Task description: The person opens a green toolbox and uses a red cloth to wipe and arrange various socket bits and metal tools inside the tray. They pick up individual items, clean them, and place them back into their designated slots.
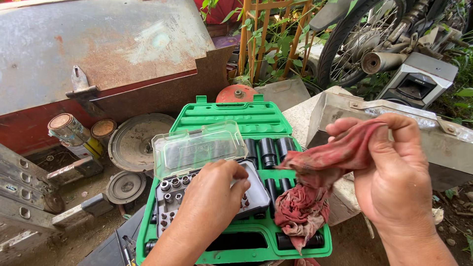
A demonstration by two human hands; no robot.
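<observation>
Holding a red rag (315,189), the right hand (389,177) is raised at the right side of the view, with the fingers (345,127) closed on the upper end of the cloth. The rag is faded red with darker dirty spots, very wrinkled. It hangs down from the hand and its lower end lies on the open green tool case (231,118), touching the black sockets (270,148) in it.

The left hand (212,197) rests on a small grey bit box (197,197) that sits inside the green case, at its left half. The fingers (239,172) are bent over the far edge of the box, near the hinge of its clear lid (197,148); I cannot tell if they really grip it or only press on it. The clear lid stands open, tilted back. In the grey box there are rows of small metal sockets (170,186), shiny on top, partly hidden under the hand.

The green case lies open, with its lid laid back away from the person. Large black sockets stand in a row at the back of the tray, and longer black pieces lie near the front edge.

To the left, on the ground, stand two rusty tin cans (74,132) and a round metal disc (135,140), below a big rusty metal box (108,54). To the right there is a grey metal box (443,143), just behind the right hand. Behind it a motorcycle wheel (354,39) and green plants are seen.
</observation>
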